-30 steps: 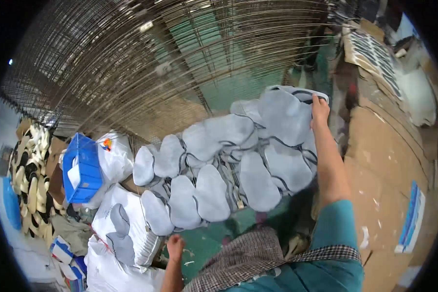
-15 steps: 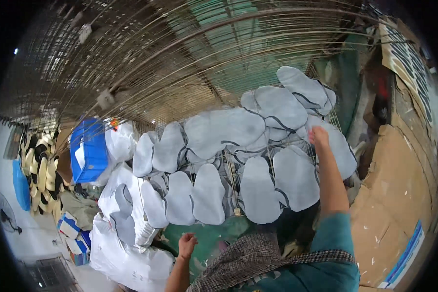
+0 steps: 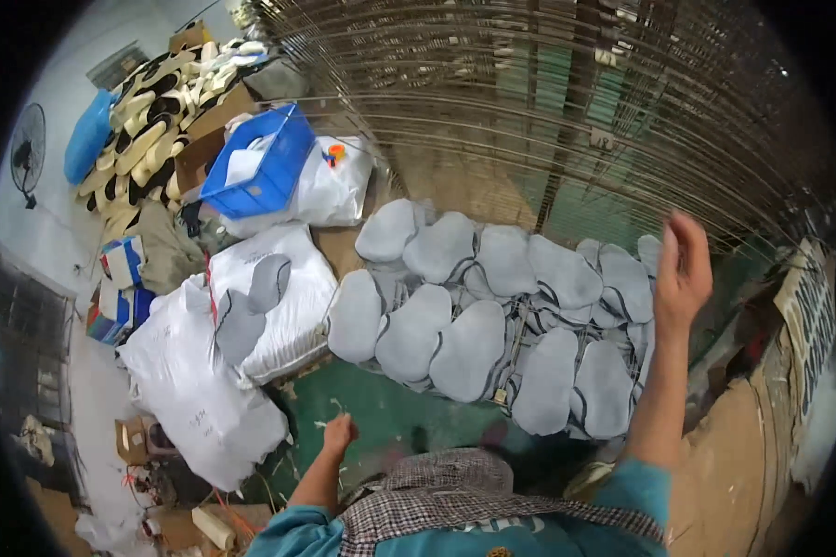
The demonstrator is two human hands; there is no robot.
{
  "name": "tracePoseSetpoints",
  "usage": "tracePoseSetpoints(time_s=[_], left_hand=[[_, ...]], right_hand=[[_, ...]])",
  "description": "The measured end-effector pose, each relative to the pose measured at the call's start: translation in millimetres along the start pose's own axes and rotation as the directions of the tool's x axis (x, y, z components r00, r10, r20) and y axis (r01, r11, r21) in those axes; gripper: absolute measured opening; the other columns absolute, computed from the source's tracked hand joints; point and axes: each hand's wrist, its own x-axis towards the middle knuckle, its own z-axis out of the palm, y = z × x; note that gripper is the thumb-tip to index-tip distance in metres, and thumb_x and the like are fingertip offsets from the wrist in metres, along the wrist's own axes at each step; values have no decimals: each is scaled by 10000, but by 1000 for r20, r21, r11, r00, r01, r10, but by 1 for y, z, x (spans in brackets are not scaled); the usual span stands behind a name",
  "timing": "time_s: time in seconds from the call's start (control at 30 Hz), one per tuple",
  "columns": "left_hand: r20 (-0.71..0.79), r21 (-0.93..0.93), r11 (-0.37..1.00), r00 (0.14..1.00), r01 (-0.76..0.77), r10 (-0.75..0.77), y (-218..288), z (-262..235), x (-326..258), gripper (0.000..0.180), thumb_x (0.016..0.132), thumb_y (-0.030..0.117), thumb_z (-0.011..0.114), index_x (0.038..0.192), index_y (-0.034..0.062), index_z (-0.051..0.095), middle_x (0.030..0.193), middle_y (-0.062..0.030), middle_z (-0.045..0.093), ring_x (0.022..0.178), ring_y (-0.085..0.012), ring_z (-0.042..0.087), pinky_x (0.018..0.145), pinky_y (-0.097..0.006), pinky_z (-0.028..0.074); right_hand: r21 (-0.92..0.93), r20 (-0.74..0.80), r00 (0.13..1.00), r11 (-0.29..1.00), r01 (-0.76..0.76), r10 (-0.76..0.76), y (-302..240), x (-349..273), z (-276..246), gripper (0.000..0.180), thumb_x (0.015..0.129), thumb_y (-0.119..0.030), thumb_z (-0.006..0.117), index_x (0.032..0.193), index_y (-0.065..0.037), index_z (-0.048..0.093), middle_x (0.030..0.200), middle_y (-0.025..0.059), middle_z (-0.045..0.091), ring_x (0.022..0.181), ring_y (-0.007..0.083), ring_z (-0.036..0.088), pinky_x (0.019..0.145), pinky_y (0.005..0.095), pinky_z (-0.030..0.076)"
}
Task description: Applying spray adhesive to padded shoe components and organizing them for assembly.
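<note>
Rows of light grey insoles (image 3: 469, 351) with dark curved edges overlap on a wire rack (image 3: 502, 395) in front of me. My right hand (image 3: 684, 271) is raised over the right end of the rows, its fingers stretched out and nothing visible in them. It hides part of the insoles there. Low on the left, my left hand (image 3: 341, 432) hangs over the green floor, apart from the rack, with its fingers curled in. Two dark grey insoles (image 3: 243, 325) lie on a white sack to the left.
Stacked wire racks (image 3: 567, 121) rise behind the insoles. On the left are white sacks (image 3: 279, 243), a blue crate (image 3: 293, 148) and a heap of cream and black insoles (image 3: 149, 139). Brown cardboard (image 3: 743, 455) stands along the right side. A fan (image 3: 28, 153) is by the far-left wall.
My view has turned left, so the rack and sacks appear shifted. The right hand has lifted off the insoles at the right end, fingers now upward. My left hand stays low and curled.
</note>
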Motion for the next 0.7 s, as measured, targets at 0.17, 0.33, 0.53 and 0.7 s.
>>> tracePoseSetpoints(time_s=[0.17,0.33,0.53,0.7], left_hand=[[-96,-336,911,953,240,-287,-89,-73,-28,280,815,236,462,690,14,580,596,-107,566,488,-201,550,391,-292,392],[-151,-534,709,773,461,-616,-192,-185,-57,196,768,178,487,791,-5,552,629,-126,546,435,-261,527,376,-358,413],[-227,-779,492,556,389,-799,-301,-221,-122,182,789,159,435,810,-1,520,612,-129,526,408,-274,511,346,-381,389],[-76,-829,372,576,417,-814,-275,-180,-106,203,797,143,443,941,7,488,648,-130,531,404,-270,492,363,-412,395]], right_hand=[[-351,152,899,828,438,-411,-59,50,99,370,733,-59,587,1096,-50,511,1055,151,546,1029,313,493,879,373,398],[-781,330,929,601,171,164,-59,53,120,476,682,-106,584,1150,-90,495,1132,130,528,1108,327,442,914,410,374],[-795,245,968,584,165,61,-73,-48,140,412,673,-94,590,1075,-35,528,1023,142,542,1023,317,461,885,427,353],[-693,208,964,720,28,163,-81,-300,114,498,587,-39,593,1071,11,486,1184,187,451,1154,423,333,983,450,264]])
